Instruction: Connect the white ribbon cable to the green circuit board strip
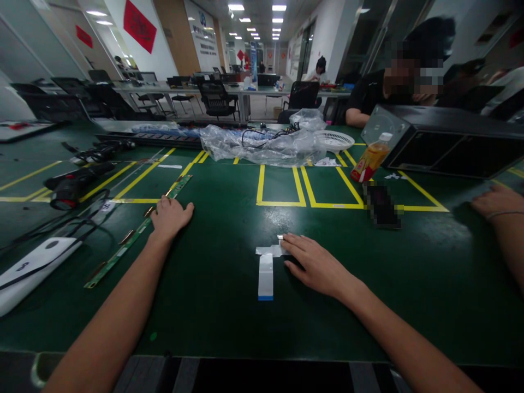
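Note:
My left hand [169, 218] rests on a long, narrow green circuit board [118, 254] with copper-coloured strips. Its thumb is spread away from the fingers, and the hand covers part of the board. The board lies slantwise on the green tabletop. My right hand [315, 265] lies palm down with its fingers stretched out, the fingertips touching the upper right end of a white flat ribbon cable [266, 275]. That cable is bent into an angled shape, and its near end has a blue edge. Both hands are open.
A white device [36, 267] with a black cable lies at left, near a black flashlight-like object [77, 185]. Clear plastic wrap [262, 144] stretches across the back. A drink bottle [371, 158], phone [382, 206] and black case [454, 142] stand right, near another person's arm [501, 210].

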The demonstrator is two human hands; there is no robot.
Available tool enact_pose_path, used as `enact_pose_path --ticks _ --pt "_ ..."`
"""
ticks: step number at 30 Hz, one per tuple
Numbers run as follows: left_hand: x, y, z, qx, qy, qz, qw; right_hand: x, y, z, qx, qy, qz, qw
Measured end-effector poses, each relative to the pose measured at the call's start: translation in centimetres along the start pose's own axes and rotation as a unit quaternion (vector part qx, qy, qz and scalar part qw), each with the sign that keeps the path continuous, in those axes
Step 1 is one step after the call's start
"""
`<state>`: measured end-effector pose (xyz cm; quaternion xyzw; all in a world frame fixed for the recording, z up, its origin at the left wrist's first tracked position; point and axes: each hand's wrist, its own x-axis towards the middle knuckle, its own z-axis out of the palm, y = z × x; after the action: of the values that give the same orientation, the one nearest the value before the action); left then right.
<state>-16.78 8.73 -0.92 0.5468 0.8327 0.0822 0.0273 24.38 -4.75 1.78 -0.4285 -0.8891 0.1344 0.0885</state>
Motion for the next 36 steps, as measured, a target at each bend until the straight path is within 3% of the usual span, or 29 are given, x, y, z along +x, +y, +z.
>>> enact_pose_path --ticks 6,11,15,19,23,36 --pt "-0.3 0.6 -0.1 -0.006 -0.026 0.045 0.999 -0.1 0.1 0.2 0.015 0.009 -0.007 1.000" --pt "-4.9 6.1 0.4 -0.017 -0.098 0.194 0.976 -0.2 -0.2 -0.1 0.010 -0.008 -0.008 1.000" --pt "-11.1 10.7 0.2 -0.059 -0.162 0.383 0.908 -0.2 -0.7 -0.1 0.008 -0.015 -0.016 1.000" --pt "-14.9 12.3 -0.4 -0.096 -0.222 0.500 0.832 -0.1 -1.3 0.3 -0.002 -0.013 -0.022 1.000" --pt "-15.3 12.1 -0.6 -0.113 -0.240 0.539 0.800 0.0 -2.1 0.6 -0.019 -0.003 -0.012 1.000" --pt "-14.5 11.7 -1.0 -0.092 -0.232 0.565 0.787 0.0 -2.8 1.5 -0.052 0.020 0.038 0.998"
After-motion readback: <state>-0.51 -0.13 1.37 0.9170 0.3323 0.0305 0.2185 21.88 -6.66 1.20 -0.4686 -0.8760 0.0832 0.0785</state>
